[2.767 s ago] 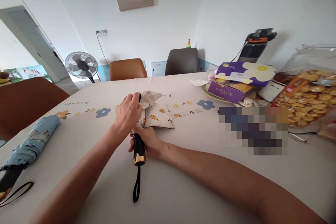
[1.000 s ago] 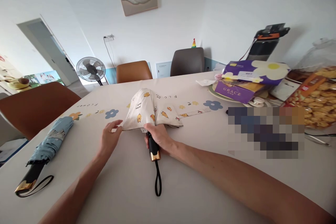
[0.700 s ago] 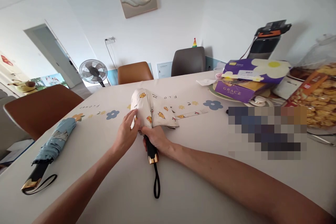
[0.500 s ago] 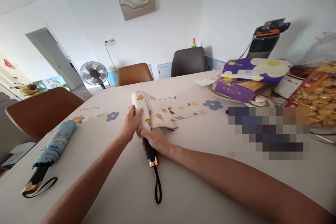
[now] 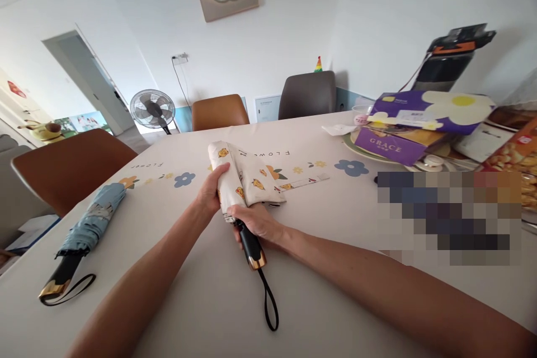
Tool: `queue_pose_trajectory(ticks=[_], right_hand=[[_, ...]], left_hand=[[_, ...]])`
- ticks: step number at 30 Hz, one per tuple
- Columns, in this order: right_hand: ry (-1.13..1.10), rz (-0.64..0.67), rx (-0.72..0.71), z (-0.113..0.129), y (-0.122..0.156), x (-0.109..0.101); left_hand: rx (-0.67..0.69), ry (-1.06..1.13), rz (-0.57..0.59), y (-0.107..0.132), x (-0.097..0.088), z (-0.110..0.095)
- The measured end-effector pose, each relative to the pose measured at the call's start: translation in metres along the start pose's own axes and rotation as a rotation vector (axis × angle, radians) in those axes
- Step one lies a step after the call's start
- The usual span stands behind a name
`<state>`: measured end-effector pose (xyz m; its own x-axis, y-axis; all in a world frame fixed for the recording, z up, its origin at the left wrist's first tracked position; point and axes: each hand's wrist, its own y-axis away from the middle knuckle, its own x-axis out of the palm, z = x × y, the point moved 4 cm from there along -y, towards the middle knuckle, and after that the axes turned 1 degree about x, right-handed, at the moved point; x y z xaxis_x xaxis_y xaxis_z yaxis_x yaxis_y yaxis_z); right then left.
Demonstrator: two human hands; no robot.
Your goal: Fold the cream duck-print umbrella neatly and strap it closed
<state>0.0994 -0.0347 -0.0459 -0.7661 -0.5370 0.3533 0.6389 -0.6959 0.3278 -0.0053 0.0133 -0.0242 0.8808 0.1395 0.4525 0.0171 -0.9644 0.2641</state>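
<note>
A white folding umbrella with small yellow and orange figures is between my hands, above the table. My left hand is wrapped round the left side of its canopy, thumb on the front. My right hand grips it lower down, where the canopy meets the black handle. Part of the canopy is wrapped round the shaft, while a loose flap and the fastening strap stick out to the right. From the gold-coloured handle end hangs a black wrist loop.
A folded blue umbrella lies on the table at the left. On the right are purple boxes, a dark bottle, a snack bag and a blurred-out patch. Chairs and a fan stand beyond the table.
My left hand has closed more round the canopy, its thumb now lying across it. The umbrella's handle has swung slightly right. The view has shifted a little.
</note>
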Motion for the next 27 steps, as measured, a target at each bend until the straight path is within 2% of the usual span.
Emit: queue_pose_trajectory(ticks=[7,13,18,21,24,25,27], right_hand=[[-0.042,0.050,-0.142,0.006,-0.001,0.002],[-0.055,0.112,-0.088,0.005,-0.002,0.001],[-0.036,0.041,-0.086,0.005,-0.002,0.001],[-0.032,-0.011,-0.119,0.005,-0.001,0.002],[-0.063,-0.086,-0.140,0.004,0.000,0.001],[-0.078,-0.123,-0.144,0.004,-0.001,0.000],[-0.116,-0.211,-0.144,0.003,-0.002,-0.004]], left_hand=[[0.102,0.047,-0.070,0.001,-0.002,-0.008],[-0.011,0.052,-0.131,0.000,-0.006,0.000],[-0.001,0.121,-0.087,-0.003,-0.004,0.004],[-0.025,0.096,-0.069,0.000,-0.002,0.005],[0.019,0.044,0.001,0.004,0.003,0.005],[0.050,0.017,-0.001,0.006,0.004,0.006],[0.162,-0.054,-0.116,0.010,0.003,0.008]])
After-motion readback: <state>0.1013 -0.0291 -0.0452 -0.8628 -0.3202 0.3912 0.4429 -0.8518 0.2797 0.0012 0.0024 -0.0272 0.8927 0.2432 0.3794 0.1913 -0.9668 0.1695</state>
